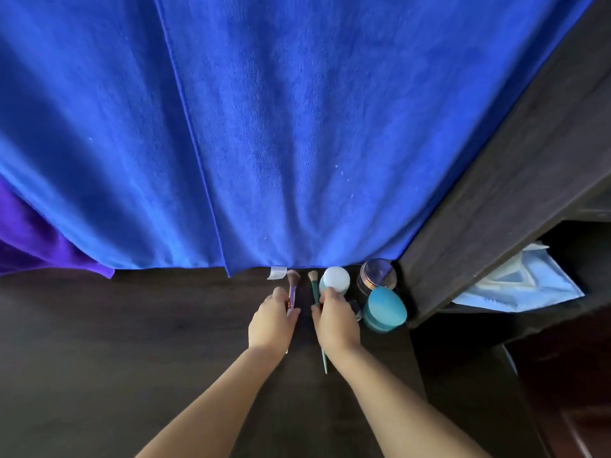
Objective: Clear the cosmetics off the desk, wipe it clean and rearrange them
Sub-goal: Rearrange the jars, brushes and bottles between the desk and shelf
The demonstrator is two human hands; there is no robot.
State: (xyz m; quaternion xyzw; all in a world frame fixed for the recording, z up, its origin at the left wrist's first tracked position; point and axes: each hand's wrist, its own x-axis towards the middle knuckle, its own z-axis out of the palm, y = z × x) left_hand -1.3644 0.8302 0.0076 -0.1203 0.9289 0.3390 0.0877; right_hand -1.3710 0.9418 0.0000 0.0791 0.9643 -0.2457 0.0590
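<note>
Head view: on the dark desk (132, 342), just below the blue towel (264, 127), the left hand (272, 320) pinches a pink brush (292, 292); the right hand (335, 320) grips a teal brush (315, 294). Both brushes look light, stiff-handled, soft-bristled; best held mid-handle. Jars beside them seem smooth and breakable.

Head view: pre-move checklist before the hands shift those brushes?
1. Left hand grip on the pink brush: ok, fingers curl round its handle.
2. Right hand grip on the teal brush: cannot tell, the hand covers the handle's middle.
3. White-capped bottle apart from the right fingers: not ok, they seem to touch it.
4. Teal-lidded jar and clear-lidded jar upright: ok.
5. Bare desk left of the hands: ok.
6. Blue towel hem off the brush heads: not ok, hangs just behind them.
</note>
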